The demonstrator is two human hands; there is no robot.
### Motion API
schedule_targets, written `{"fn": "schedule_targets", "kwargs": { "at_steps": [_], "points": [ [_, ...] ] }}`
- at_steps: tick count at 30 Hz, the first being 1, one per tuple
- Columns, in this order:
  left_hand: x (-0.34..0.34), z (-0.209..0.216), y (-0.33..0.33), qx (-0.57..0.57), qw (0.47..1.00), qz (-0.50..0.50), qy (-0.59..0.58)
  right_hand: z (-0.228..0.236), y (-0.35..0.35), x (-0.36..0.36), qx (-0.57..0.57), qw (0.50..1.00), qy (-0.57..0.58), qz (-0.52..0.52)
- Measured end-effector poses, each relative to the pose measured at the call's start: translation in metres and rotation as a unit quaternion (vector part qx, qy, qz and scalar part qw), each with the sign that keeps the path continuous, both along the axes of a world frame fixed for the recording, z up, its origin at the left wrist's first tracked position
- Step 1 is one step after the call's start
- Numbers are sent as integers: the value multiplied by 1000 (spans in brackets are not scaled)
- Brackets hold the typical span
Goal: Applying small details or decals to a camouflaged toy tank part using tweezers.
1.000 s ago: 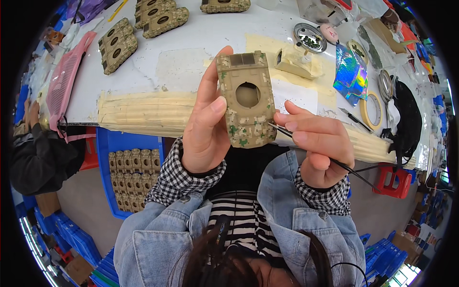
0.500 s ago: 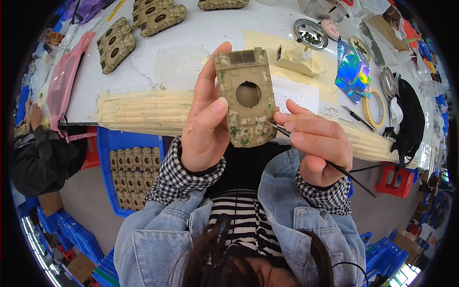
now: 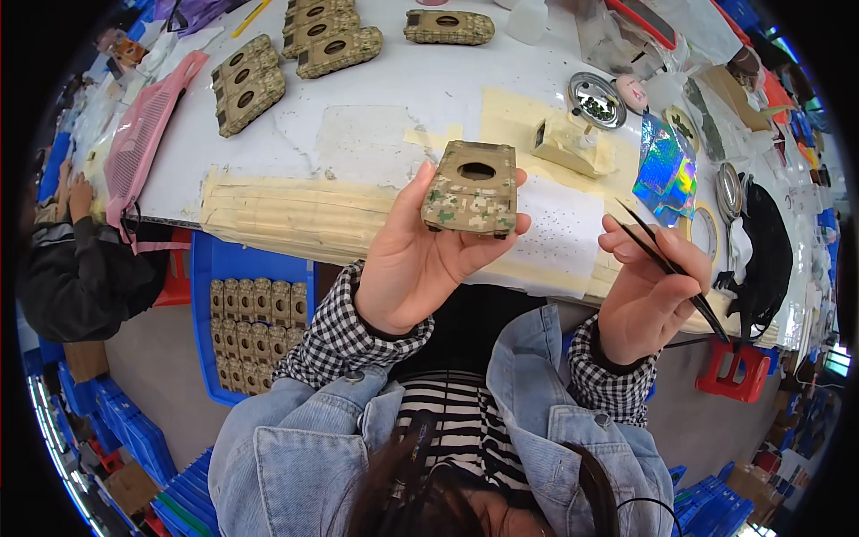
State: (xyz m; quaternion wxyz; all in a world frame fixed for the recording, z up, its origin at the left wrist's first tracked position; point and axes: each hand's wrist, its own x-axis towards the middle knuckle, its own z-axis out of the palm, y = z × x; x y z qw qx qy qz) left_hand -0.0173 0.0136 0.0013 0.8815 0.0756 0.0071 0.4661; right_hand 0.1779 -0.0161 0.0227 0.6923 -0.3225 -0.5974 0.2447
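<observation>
A camouflage-patterned model tank hull [image 3: 472, 199] with a round hole in its top is held up above the table's near edge by my left hand [image 3: 403, 255]. My fingers and thumb wrap it from below and the sides. My right hand [image 3: 651, 291] is apart from the hull, closed on dark tweezers [image 3: 667, 259] whose tips point up and to the left. Between the two hands lies a white sheet [image 3: 564, 233] with many tiny dark specks on it.
More hulls [image 3: 249, 85] stand at the far left, with a single hull [image 3: 449, 27] at the back. A blue crate [image 3: 206, 358] of hulls sits below left. To the right are a round metal dish [image 3: 597, 100], a taped block [image 3: 573, 148] and holographic film [image 3: 664, 174]. Another person's sleeve [image 3: 85, 282] shows left.
The hull has tipped so its end faces me, with my left hand now beneath it. My right hand has drawn away to the right with the tweezers, uncovering the speckled sheet.
</observation>
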Motion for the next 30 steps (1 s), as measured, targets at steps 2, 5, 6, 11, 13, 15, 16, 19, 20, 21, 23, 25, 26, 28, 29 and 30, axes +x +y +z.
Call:
{"fn": "schedule_targets", "kwargs": {
  "at_steps": [2,5,6,11,13,15,16,19,20,21,23,25,26,28,29,30],
  "points": [
    [0,-1,1,-8,1000,-6,-11,-1,0,2,-3,1000,-1,7],
    [1,2,1,-20,1000,-8,13,-1,-2,-1,-42,999,-2,-6],
    [2,3,1,-23,999,-7,28,0,-3,-1,-51,999,-9,-4],
    [1,4,1,-31,999,-12,14,0,-2,1,-75,997,-32,-3],
    [1,4,1,-33,999,-17,9,0,-3,2,-82,996,-36,2],
    [1,5,1,-34,999,-18,5,0,-3,2,-88,995,-37,11],
    [1,5,1,-35,999,-20,3,0,-3,2,-90,995,-37,12],
    [2,5,1,-36,999,-24,-2,-1,-3,2,-97,995,-34,19],
    [2,5,1,-34,999,-23,-3,-1,-2,2,-98,994,-33,22],
    [2,5,1,-33,999,-23,-4,-1,-2,3,-99,994,-31,25],
    [2,5,2,-35,999,-24,-1,-2,-2,3,-105,994,-32,26],
    [3,4,2,-36,999,-24,0,-2,-2,3,-109,993,-31,26],
    [3,3,2,-35,999,-24,0,-3,-2,3,-110,993,-30,26],
    [3,2,2,-37,999,-21,-7,-3,-2,3,-114,993,-27,27],
    [4,2,2,-38,999,-18,-14,-3,-2,3,-116,992,-26,29],
    [4,1,2,-40,999,-15,-21,-4,-2,3,-119,992,-24,30]
  ]
}}
